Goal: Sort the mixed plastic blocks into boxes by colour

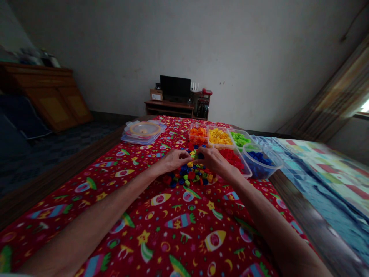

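A mixed pile of small plastic building blocks (190, 177) in red, blue, green, yellow and orange lies on the red patterned tablecloth (184, 209). My left hand (175, 160) reaches over the pile's left side, thumb and forefinger drawn together; whatever is between them is too small to make out. Just to its right, my right hand (212, 158) is over the pile with fingers curled down and tips close to the left fingertips. Its grip is partly hidden, and a green block shows near the fingers.
Behind and right of the pile stand clear containers of orange blocks (198, 134), yellow blocks (219, 136), light green blocks (241, 139), red blocks (232, 158) and blue blocks (260, 158). Stacked clear lids (142, 130) lie at the back left. A bed (325, 173) adjoins the right side.
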A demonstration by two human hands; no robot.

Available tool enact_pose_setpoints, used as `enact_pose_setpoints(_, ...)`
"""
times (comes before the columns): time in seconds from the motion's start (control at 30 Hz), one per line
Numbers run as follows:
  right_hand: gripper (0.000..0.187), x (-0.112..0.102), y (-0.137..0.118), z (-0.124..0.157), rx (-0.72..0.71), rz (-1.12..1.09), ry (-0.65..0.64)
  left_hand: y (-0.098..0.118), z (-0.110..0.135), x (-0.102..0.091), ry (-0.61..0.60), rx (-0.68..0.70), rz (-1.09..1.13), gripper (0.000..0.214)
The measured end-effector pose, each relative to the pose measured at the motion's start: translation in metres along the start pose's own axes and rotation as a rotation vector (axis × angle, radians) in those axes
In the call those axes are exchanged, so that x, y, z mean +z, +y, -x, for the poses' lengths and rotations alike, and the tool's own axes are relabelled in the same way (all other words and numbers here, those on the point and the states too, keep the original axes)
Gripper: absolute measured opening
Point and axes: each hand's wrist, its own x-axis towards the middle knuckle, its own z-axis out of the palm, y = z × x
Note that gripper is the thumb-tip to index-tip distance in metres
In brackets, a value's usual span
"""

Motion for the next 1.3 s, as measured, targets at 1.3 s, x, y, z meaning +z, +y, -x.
enact_pose_setpoints(1.3,0.03,-0.027,0.019,0.001,0.171,-0.351,0.088,0.012,0.008,0.006,-0.119,0.33,-0.323,0.017)
